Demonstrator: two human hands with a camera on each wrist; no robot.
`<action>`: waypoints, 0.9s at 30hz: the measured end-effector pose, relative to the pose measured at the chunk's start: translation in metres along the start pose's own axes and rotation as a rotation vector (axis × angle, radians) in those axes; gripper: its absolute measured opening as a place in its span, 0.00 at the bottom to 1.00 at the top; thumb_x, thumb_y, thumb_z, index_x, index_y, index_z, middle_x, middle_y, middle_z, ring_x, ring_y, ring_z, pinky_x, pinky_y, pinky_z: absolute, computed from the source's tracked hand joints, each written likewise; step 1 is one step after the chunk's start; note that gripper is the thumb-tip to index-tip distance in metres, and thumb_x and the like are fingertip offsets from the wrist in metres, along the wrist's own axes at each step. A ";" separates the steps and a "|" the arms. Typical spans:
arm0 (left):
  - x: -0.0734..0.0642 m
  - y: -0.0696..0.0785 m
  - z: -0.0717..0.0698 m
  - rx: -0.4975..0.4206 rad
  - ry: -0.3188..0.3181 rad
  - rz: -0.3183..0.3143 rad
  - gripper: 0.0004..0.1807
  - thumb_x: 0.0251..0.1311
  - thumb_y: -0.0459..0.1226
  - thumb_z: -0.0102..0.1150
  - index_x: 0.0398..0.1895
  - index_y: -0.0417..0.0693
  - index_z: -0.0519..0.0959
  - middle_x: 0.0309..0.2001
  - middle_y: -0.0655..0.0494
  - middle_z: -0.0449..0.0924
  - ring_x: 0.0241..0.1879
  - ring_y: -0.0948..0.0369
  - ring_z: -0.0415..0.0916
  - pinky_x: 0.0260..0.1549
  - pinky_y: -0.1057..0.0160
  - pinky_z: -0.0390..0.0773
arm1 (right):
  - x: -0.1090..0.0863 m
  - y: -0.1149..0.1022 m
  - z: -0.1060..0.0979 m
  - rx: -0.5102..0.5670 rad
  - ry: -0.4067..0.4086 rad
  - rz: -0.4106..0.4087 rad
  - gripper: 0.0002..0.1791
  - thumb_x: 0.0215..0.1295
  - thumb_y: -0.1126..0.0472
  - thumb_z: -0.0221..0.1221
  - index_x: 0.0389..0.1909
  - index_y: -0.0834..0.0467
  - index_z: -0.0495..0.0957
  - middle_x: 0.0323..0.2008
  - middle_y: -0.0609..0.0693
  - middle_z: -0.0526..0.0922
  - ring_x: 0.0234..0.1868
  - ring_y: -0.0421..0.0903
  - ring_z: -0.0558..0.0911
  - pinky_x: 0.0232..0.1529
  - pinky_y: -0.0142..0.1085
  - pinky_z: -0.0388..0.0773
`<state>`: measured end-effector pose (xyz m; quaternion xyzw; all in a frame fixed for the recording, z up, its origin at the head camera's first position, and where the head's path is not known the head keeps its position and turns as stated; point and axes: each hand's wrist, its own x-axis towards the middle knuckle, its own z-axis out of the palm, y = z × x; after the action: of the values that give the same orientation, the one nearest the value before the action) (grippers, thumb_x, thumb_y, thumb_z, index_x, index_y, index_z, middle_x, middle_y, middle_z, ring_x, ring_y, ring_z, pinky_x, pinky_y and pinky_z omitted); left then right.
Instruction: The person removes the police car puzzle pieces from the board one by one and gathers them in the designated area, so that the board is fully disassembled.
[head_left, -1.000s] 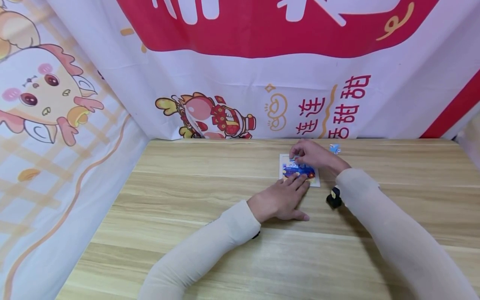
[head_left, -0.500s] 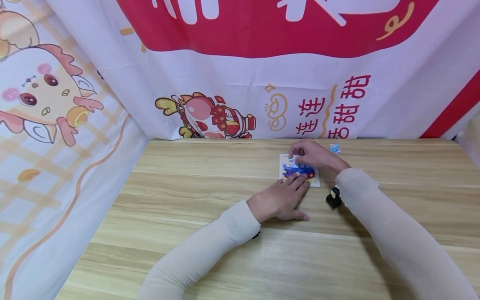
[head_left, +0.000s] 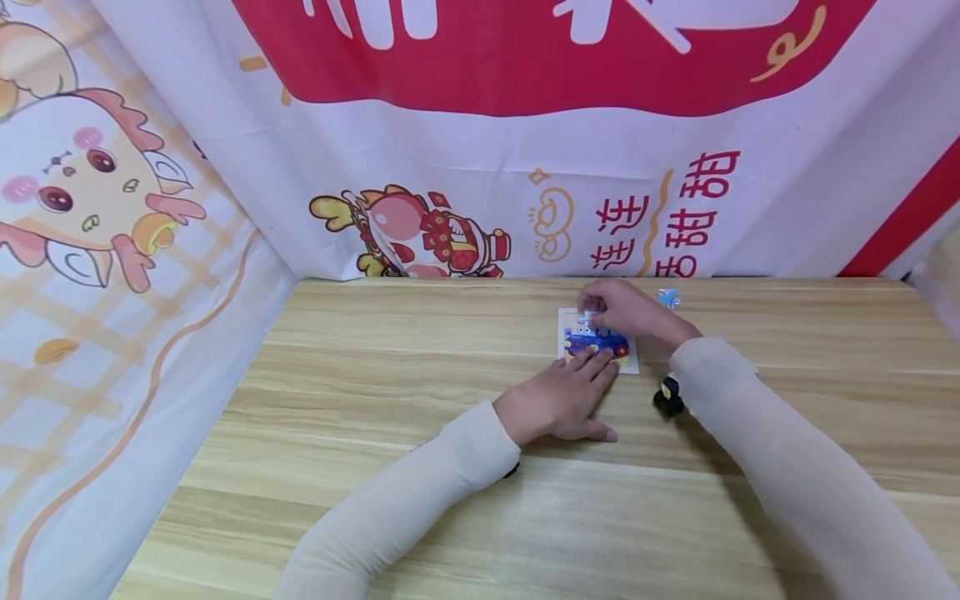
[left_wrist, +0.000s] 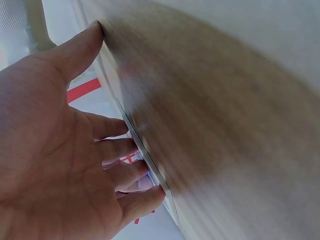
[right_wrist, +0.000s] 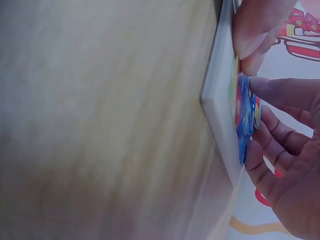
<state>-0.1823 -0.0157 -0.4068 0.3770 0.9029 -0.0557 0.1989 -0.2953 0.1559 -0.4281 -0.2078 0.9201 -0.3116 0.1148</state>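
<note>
Apparent seating step: the right grip [head_left: 626,308] pinches a puzzle piece [right_wrist: 257,114] at the puzzle board [right_wrist: 224,132] (left grip [head_left: 568,406] spread across its near edge); next likely requires aligning, then pressing.

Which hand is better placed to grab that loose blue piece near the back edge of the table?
Probably the right hand: it's closer to the loose blue piece, though it seems to be pinching another piece. The left hand rests farther off, on the puzzle board.

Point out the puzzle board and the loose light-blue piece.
puzzle board [right_wrist: 224,135]: right wrist view, on its pale side edge
loose light-blue piece [head_left: 668,297]: head view, on the middle of its top face
</note>
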 end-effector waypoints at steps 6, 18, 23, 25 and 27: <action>0.000 0.000 0.001 0.008 0.001 0.000 0.53 0.71 0.68 0.50 0.87 0.52 0.44 0.88 0.55 0.37 0.86 0.54 0.37 0.82 0.51 0.55 | 0.000 -0.002 0.000 -0.032 0.010 -0.012 0.08 0.69 0.71 0.64 0.46 0.61 0.84 0.44 0.58 0.84 0.48 0.55 0.80 0.56 0.52 0.77; 0.000 0.000 0.001 -0.001 -0.012 -0.002 0.54 0.71 0.68 0.50 0.87 0.52 0.42 0.88 0.56 0.35 0.86 0.54 0.35 0.82 0.50 0.55 | -0.003 0.001 -0.003 0.000 0.004 0.001 0.10 0.68 0.72 0.63 0.48 0.62 0.84 0.44 0.58 0.84 0.48 0.54 0.80 0.54 0.51 0.77; 0.000 -0.001 0.001 -0.003 -0.007 -0.002 0.53 0.71 0.68 0.50 0.87 0.52 0.43 0.88 0.55 0.36 0.86 0.54 0.36 0.82 0.50 0.55 | -0.005 0.003 -0.004 0.045 0.010 -0.009 0.10 0.70 0.72 0.62 0.48 0.60 0.84 0.43 0.58 0.83 0.46 0.54 0.79 0.52 0.49 0.76; 0.000 -0.001 0.001 -0.007 -0.007 -0.001 0.53 0.71 0.68 0.51 0.87 0.52 0.43 0.88 0.55 0.36 0.86 0.54 0.36 0.82 0.50 0.55 | -0.007 0.003 -0.005 0.064 0.014 -0.011 0.10 0.70 0.72 0.62 0.48 0.60 0.84 0.43 0.58 0.83 0.46 0.54 0.78 0.52 0.49 0.75; 0.000 -0.001 0.001 -0.007 -0.010 -0.002 0.53 0.71 0.68 0.50 0.87 0.52 0.43 0.88 0.56 0.35 0.86 0.54 0.36 0.82 0.50 0.55 | -0.009 0.004 -0.006 0.083 0.017 -0.009 0.10 0.71 0.72 0.61 0.49 0.60 0.84 0.45 0.58 0.83 0.47 0.54 0.79 0.53 0.50 0.75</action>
<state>-0.1826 -0.0162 -0.4083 0.3753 0.9024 -0.0547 0.2045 -0.2908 0.1657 -0.4253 -0.2042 0.9064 -0.3515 0.1143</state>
